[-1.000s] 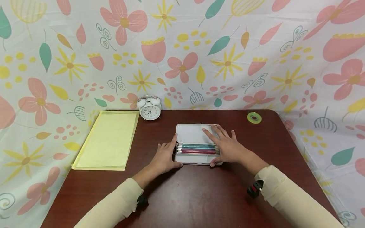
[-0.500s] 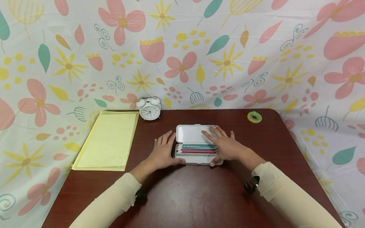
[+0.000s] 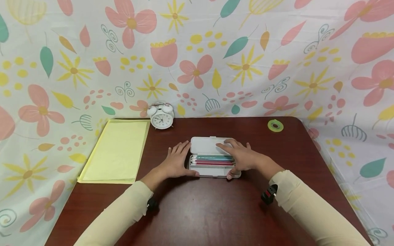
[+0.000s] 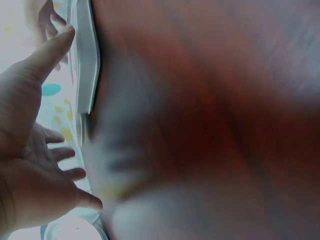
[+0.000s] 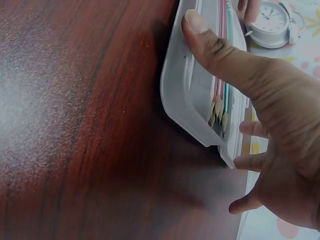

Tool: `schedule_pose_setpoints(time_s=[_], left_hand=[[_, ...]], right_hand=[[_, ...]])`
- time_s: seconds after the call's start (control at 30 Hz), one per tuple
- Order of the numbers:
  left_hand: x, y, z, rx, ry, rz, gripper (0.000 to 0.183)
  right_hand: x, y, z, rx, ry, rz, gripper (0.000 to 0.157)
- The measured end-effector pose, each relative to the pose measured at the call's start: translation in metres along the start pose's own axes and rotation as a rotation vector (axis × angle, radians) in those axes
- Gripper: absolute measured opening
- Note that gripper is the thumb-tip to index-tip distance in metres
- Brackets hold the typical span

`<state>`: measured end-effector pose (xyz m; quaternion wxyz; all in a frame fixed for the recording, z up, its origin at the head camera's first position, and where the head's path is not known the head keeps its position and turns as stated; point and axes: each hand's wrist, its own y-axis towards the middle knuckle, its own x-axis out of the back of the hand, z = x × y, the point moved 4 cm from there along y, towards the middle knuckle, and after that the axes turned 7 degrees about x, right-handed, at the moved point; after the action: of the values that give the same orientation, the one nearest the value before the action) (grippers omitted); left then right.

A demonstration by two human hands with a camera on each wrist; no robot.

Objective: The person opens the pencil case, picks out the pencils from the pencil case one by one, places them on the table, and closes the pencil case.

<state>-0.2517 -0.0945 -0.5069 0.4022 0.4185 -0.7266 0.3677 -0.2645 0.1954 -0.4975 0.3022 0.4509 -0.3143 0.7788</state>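
A white pencil case lies unfolded on the table, its lid tipped back on the far side. Several teal, blue and dark red pencils lie side by side in its rear compartment; their sharpened tips point right. At the case's left side is my left hand, fingers spread, thumb at the front left corner. My right hand spans the right end, thumb at the front right corner and straight fingers over the lid, hiding its right part. The left wrist view shows the case's front wall beside the left thumb.
A yellow mesh folder lies on the left of the dark red table. A white alarm clock stands at the back edge. A green tape roll lies at the back right. Behind hangs a floral cloth.
The lid's far edge has come down in the head view, with my right fingers over it. My left fingers have spread from the case's left side, while its thumb stays at the front corner.
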Motion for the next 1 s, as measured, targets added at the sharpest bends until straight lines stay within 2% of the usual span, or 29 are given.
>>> schedule_pose_setpoints(time_s=[0.2, 0.33, 0.47, 0.63, 0.83, 1.0], left_hand=[[0.004, 0.012, 0.003, -0.08, 0.046, 0.044, 0.129], [0.002, 0.013, 0.006, -0.112, -0.008, 0.089, 0.129], [-0.004, 0.013, 0.01, -0.109, -0.075, 0.126, 0.137], [-0.008, 0.015, 0.014, -0.096, -0.087, 0.119, 0.141], [-0.007, 0.016, 0.015, -0.113, -0.044, 0.114, 0.138], [-0.01, 0.016, 0.016, -0.115, -0.036, 0.108, 0.137]], right_hand=[[0.002, 0.002, 0.001, -0.009, -0.012, 0.005, 0.131], [0.002, 0.001, 0.003, -0.018, -0.004, 0.008, 0.13], [0.002, 0.0, 0.003, -0.025, 0.001, 0.009, 0.128], [0.003, -0.001, 0.004, -0.013, 0.002, 0.001, 0.125], [0.002, 0.0, 0.002, -0.01, -0.014, 0.002, 0.125], [0.001, -0.001, 0.0, 0.006, -0.024, -0.006, 0.112]])
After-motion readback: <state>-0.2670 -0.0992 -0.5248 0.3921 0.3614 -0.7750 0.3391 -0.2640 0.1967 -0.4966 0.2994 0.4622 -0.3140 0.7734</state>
